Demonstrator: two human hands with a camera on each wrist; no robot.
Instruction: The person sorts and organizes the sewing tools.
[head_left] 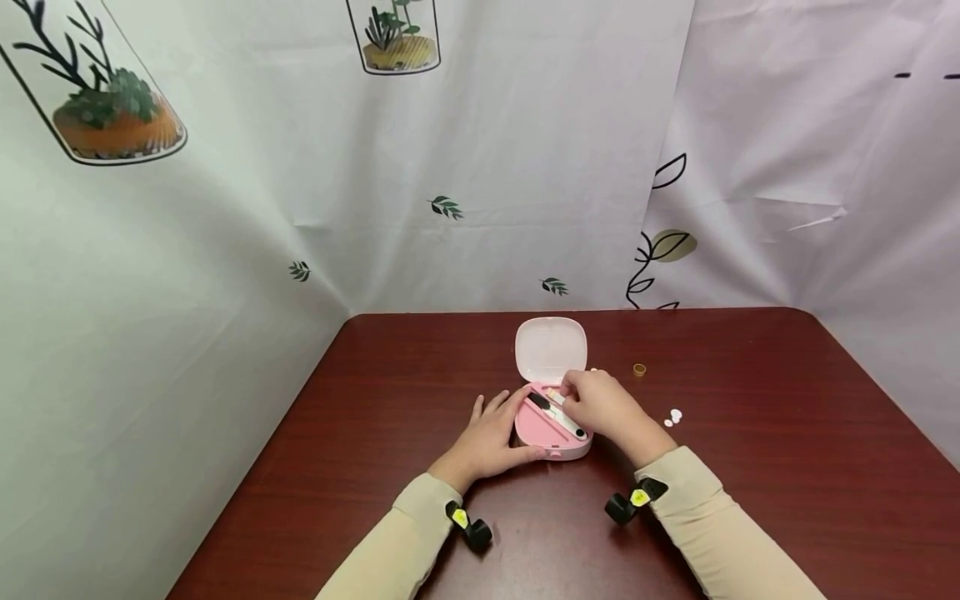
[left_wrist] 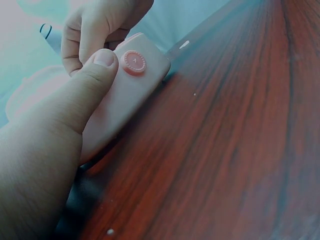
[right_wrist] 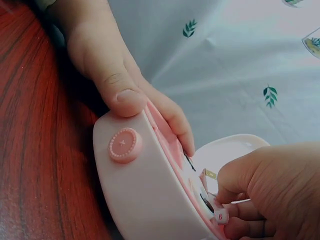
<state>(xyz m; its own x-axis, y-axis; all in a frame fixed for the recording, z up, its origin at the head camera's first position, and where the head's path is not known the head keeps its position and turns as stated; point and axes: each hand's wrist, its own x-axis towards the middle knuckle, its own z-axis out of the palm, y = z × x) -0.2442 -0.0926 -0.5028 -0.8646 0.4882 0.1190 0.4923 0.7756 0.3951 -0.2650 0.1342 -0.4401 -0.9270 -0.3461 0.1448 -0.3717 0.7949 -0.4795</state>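
A pink and white case point(head_left: 553, 447), with a round button-shaped clasp point(right_wrist: 125, 145) on its front, stands on the table with its lid point(head_left: 551, 348) raised. My left hand point(head_left: 491, 437) grips its left side, thumb on the front wall and fingers at the far rim. Inside lies a slim white tool point(head_left: 566, 419) with a black end, slanting across the pink tray. Over the tray's right part, my right hand point(head_left: 603, 406) has curled fingers pinching a small pale piece point(right_wrist: 221, 216); its kind is mostly hidden. A yellowish marked strip point(right_wrist: 210, 174) shows beside the thumb.
On the brown table point(head_left: 750, 500), a gold-coloured ring-like thing point(head_left: 639, 369) lies right of the lid. Several small white pieces point(head_left: 676, 415) lie near the right wrist. A printed cloth point(head_left: 510, 167) hangs behind the table's far edge.
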